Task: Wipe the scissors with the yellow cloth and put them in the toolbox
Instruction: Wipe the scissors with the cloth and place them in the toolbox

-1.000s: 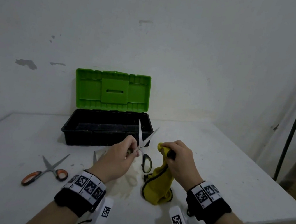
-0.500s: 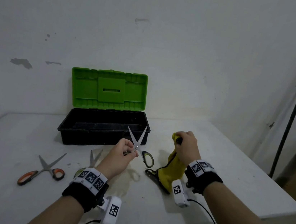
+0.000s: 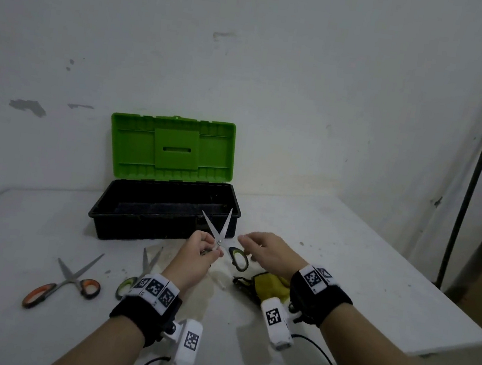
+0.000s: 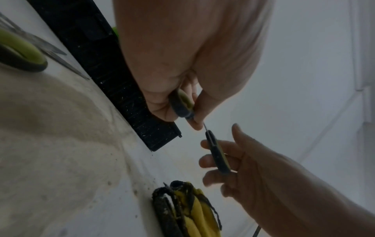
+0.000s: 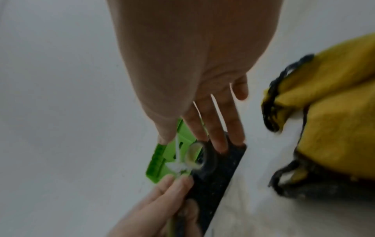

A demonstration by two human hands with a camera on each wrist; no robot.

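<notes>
My left hand (image 3: 209, 247) grips one handle of the green-and-black scissors (image 3: 221, 231), blades spread and pointing up in front of the toolbox. The free handle loop (image 3: 239, 258) hangs to the right. My right hand (image 3: 246, 239) is beside that loop with straight fingers (image 5: 215, 128), holding nothing. In the left wrist view those fingers lie right behind the loop (image 4: 218, 157). The yellow cloth (image 3: 270, 284) lies crumpled on the table under my right wrist. The toolbox (image 3: 162, 233) stands open, black base, green lid (image 3: 171, 145) upright.
Orange-handled scissors (image 3: 67, 282) lie at the left of the white table (image 3: 344, 272). Another green-handled pair (image 3: 142, 270) lies beside my left wrist. A dark pole (image 3: 467, 197) leans on the wall at the right. The table's right edge is near.
My right hand let go of the yellow cloth, which now lies on the table, and moved left to the scissors' free handle. My left hand still holds the scissors.
</notes>
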